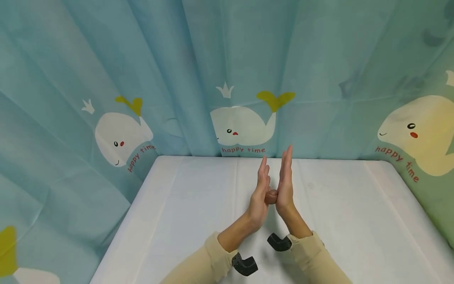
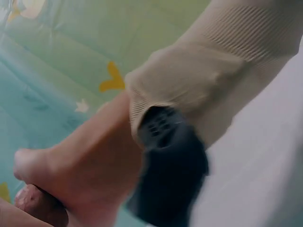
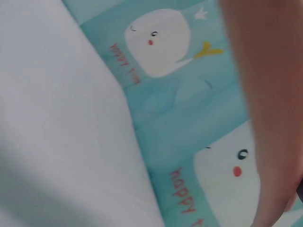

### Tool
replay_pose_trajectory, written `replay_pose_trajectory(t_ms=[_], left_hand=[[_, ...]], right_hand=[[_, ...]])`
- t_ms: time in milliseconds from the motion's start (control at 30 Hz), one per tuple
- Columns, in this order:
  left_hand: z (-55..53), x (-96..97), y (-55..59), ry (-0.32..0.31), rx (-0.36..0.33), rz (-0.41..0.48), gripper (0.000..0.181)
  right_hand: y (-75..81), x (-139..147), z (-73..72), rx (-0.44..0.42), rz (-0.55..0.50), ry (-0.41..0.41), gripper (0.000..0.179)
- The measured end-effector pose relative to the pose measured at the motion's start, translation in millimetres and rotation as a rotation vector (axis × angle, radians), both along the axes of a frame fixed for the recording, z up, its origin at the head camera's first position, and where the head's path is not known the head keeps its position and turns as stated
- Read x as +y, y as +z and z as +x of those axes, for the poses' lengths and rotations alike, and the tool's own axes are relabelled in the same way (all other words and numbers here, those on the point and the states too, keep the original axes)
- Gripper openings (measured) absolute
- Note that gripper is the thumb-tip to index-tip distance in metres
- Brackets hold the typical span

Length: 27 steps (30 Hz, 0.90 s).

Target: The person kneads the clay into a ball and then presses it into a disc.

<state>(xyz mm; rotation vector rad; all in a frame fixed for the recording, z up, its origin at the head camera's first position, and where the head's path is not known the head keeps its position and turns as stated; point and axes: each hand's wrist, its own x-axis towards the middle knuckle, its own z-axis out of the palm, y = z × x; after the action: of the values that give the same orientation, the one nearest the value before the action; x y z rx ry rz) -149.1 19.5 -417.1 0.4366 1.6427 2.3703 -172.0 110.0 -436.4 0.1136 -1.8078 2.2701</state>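
A small brown, rounded lump (image 1: 271,196) sits between the two palms, above the white table. My left hand (image 1: 259,199) presses against its left side with straight fingers pointing up and away. On the other side, the palm of my right hand (image 1: 285,189) faces it, fingers also straight and together. In the left wrist view the lump (image 2: 35,201) looks shiny and uneven at the lower left, partly hidden by skin. That view also takes in the back part of the right hand (image 2: 90,161). The right wrist view does not show the lump.
A white-covered table (image 1: 198,189) spreads under both arms. Behind and beside it hangs a blue-green curtain (image 1: 319,51) printed with whales. Each beige sleeve (image 1: 213,260) has a black wrist device (image 1: 244,264) near its cuff.
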Motion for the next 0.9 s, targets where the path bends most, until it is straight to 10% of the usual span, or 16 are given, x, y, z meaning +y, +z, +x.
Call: replay_pose_trajectory(t_ms=[200, 400, 633, 900], left_hand=[[-19.4, -4.0, -1.3, 0.121, 0.018, -0.092, 0.057], [-25.2, -2.4, -14.4, 0.095, 0.034, -0.212, 0.055], [-10.7, 6.3, -17.4, -0.040, 0.009, -0.018, 0.060], [-9.6, 5.1, -7.0, 0.039, -0.098, 0.075, 0.063]], right_hand=[[-5.6, -22, 24.8, 0.038, 0.135, 0.067, 0.053], [18.2, -20, 34.0, 0.129, 0.100, 0.031, 0.053], [31.9, -3, 8.4, 0.129, 0.160, -0.005, 0.053], [-0.3, 0, 6.6, 0.103, 0.224, 0.024, 0.054]])
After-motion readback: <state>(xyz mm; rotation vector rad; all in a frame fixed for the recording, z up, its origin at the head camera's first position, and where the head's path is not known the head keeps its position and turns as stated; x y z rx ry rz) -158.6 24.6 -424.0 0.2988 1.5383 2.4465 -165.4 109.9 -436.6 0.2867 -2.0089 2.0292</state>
